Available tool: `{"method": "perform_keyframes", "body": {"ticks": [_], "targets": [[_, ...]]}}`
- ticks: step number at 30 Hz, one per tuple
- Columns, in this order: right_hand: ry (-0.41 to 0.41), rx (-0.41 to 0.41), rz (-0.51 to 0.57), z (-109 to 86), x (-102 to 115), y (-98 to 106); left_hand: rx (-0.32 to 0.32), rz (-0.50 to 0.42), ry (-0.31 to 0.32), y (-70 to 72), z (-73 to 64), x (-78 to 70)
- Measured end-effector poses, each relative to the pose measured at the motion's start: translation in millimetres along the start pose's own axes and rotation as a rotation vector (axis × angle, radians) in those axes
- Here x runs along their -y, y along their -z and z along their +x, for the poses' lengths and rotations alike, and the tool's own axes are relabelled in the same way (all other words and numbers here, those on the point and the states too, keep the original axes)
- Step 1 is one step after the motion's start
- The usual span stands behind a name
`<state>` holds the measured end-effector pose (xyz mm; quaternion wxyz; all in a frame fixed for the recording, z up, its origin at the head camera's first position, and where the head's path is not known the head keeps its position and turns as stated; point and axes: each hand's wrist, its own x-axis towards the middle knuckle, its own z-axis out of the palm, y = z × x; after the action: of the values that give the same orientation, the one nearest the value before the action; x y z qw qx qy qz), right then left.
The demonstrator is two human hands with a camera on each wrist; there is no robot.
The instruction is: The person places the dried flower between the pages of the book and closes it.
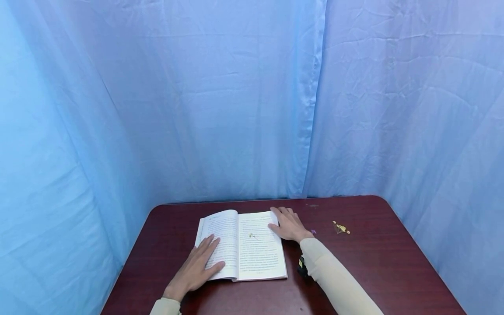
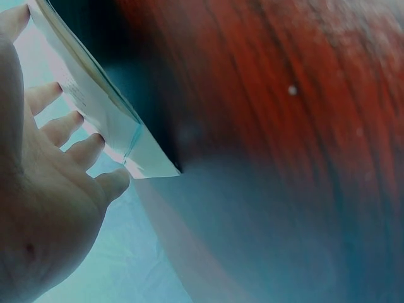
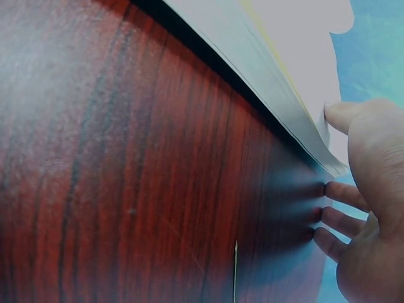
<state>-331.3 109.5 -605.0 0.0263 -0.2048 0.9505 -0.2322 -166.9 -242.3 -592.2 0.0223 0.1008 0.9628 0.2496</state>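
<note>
Nearest, we have bench [image 1: 252, 302] room before the book [image 1: 260, 260]. The left grip [image 1: 197, 264] lies spread on its left page. On its right page slants the sprig [image 1: 250, 236], near-left of the closer right grip [image 1: 290, 226], relaxed at the book's far right corner. Yellow flowers [image 1: 341, 228] lie farther right.

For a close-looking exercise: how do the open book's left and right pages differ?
The left page bulges upward toward its inner edge; the right page lies flatter. The left hand rests on the left page's lower outer part, while the right hand is at the right page's upper outer corner. A small sprig lies on the right page; none shows on the left page. Both are white and printed.
</note>
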Motion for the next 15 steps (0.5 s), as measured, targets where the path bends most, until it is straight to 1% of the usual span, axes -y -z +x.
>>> {"method": "perform_keyframes", "body": {"ticks": [7, 15], "targets": [[0.000, 0.009, -0.007, -0.2, 1.3, 2.1, 0.008, -0.005, 0.006, 0.8, 0.2, -0.1], [0.001, 0.009, -0.014, -1.5, 2.4, 1.6, 0.003, -0.013, -0.003, 1.2, -0.4, -0.3]]}}
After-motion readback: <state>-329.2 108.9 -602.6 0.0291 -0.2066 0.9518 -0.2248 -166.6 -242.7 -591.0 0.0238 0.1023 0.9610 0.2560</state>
